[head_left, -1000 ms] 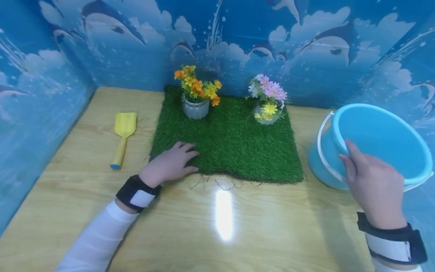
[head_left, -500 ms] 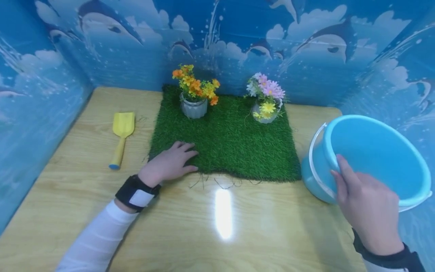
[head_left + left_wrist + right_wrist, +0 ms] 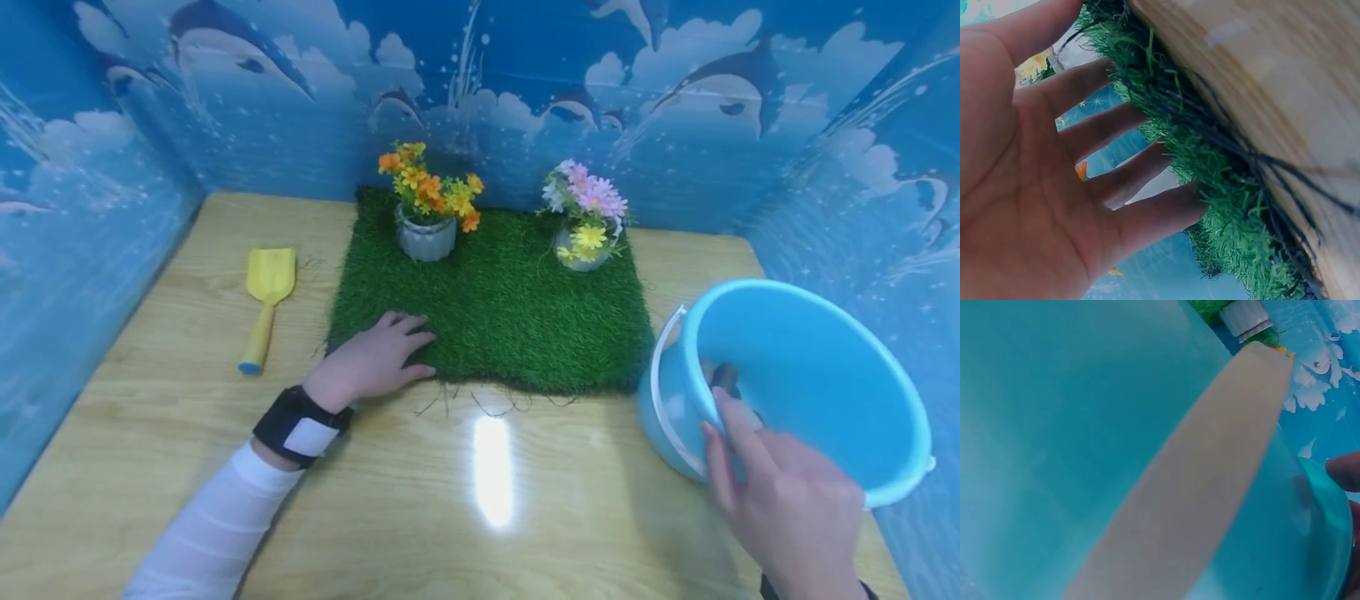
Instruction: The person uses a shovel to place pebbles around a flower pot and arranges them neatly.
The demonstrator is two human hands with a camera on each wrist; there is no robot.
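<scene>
My right hand [image 3: 791, 496] grips the near-left rim of a light-blue plastic bucket [image 3: 825, 375], thumb outside and fingers over the edge. The bucket leans on the right side of the table; its white handle [image 3: 660, 392] hangs down its left side and crosses the right wrist view. Inside, a dark-tipped object [image 3: 726, 377] shows partly behind the rim; its kind is unclear. My left hand [image 3: 375, 358] rests with spread, straight fingers on the front-left edge of a green artificial grass mat [image 3: 517, 317]. In the left wrist view its fingertips touch the grass [image 3: 1191, 144].
A pot of orange and yellow flowers [image 3: 427, 237] stands at the mat's back left. Another pot, with pink, white and yellow flowers [image 3: 588, 212], stands at its back right. A yellow toy shovel [image 3: 266, 304] lies on the wooden table [image 3: 420, 500], left of the mat. Dolphin-printed walls [image 3: 510, 67] enclose the back and sides.
My right hand has drawn the bucket leftward and toward me, and the dark-tipped object inside has come into view. My left hand has stayed on the mat.
</scene>
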